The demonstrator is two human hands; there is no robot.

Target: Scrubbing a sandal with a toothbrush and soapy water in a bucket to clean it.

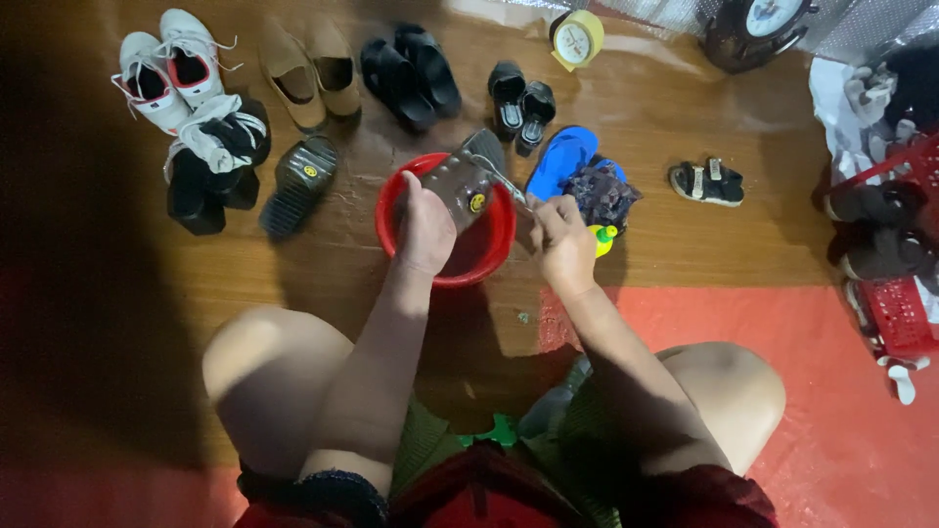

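Note:
My left hand (pixel 425 230) grips a dark shoe (pixel 464 178) sole-up over a red basin (pixel 395 195) on the wooden floor. The grey, wet-looking sole carries a small yellow round mark. My right hand (pixel 562 240) is closed around a brush handle (pixel 509 184), whose thin end reaches onto the sole. A dark patterned cloth (pixel 602 193) and a small yellow and green item (pixel 604 237) lie just beyond my right hand.
Shoes line the floor beyond the basin: white sneakers (pixel 166 64), tan loafers (pixel 311 68), black shoes (pixel 411 73), small black sandals (pixel 521 103), a blue slipper (pixel 561 156), a sandal (pixel 706 182). A matching dark shoe (pixel 298 181) lies left. Red crates (pixel 895 313) stand right.

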